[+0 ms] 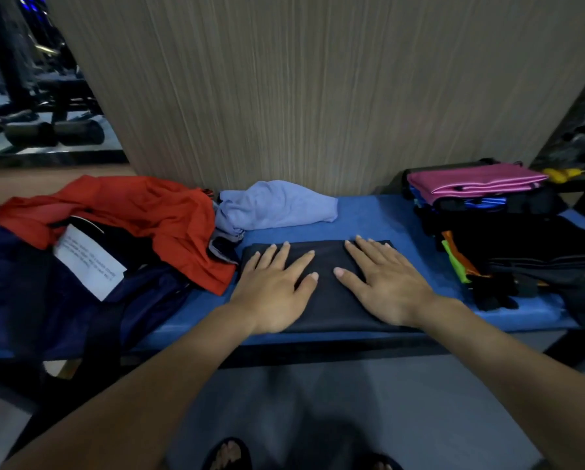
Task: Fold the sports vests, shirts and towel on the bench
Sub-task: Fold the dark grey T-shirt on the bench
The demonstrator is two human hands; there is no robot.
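Observation:
A black garment (325,293), folded into a flat rectangle, lies in the middle of the blue bench (379,218). My left hand (274,286) rests flat on its left half and my right hand (386,283) presses flat on its right half, fingers straight and spread. Left of it lies an unfolded heap: a red shirt (155,218), dark navy clothes (81,300) with a white label (87,262), and a crumpled light blue cloth (277,205) at the back. A stack of folded clothes (508,239) with a pink one (471,181) on top stands at the right.
A wood-grain panel (301,89) rises directly behind the bench. Gym equipment (47,130) shows at the far left. Grey floor and my sandalled feet (230,456) are below the bench's front edge.

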